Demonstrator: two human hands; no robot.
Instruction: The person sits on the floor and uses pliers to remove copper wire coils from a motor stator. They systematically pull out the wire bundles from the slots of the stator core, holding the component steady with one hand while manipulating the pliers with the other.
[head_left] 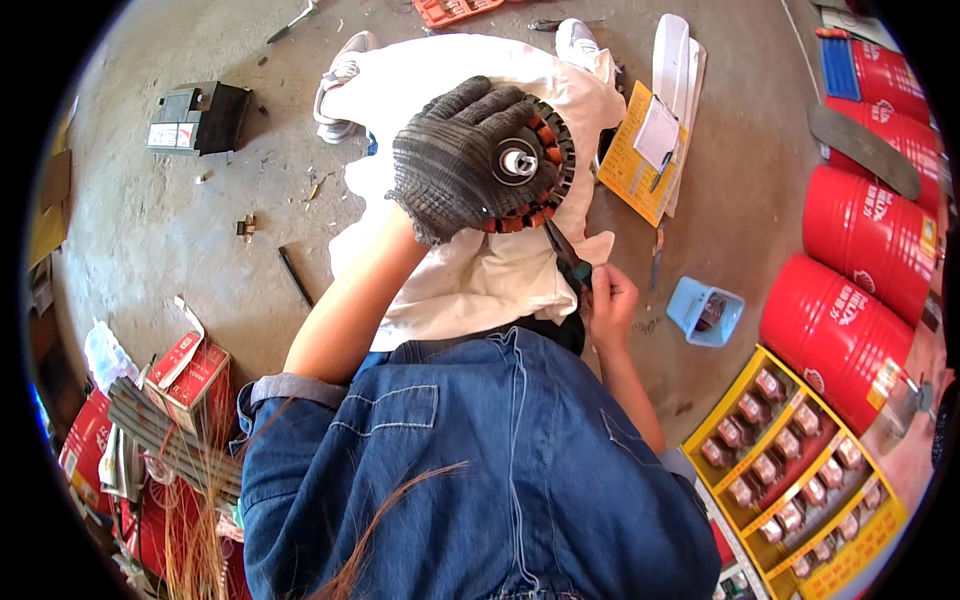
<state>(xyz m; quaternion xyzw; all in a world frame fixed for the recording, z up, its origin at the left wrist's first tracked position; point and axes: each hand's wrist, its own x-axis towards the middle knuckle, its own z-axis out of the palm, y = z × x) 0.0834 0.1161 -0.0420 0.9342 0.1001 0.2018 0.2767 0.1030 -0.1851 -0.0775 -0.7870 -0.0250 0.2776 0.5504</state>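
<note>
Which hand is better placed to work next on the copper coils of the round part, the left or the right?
Probably the right hand: it is bare and holds pliers whose tip points up at the rim of the stator. The gloved left hand is busy gripping the stator.

My gloved left hand (462, 160) covers most of the round stator (535, 165), so I see only its hub and one arc of windings. The pliers (570, 262) vanish into my right hand (610, 300); their handles are hidden. My denim shirt (470, 470) hides my lap.
</note>
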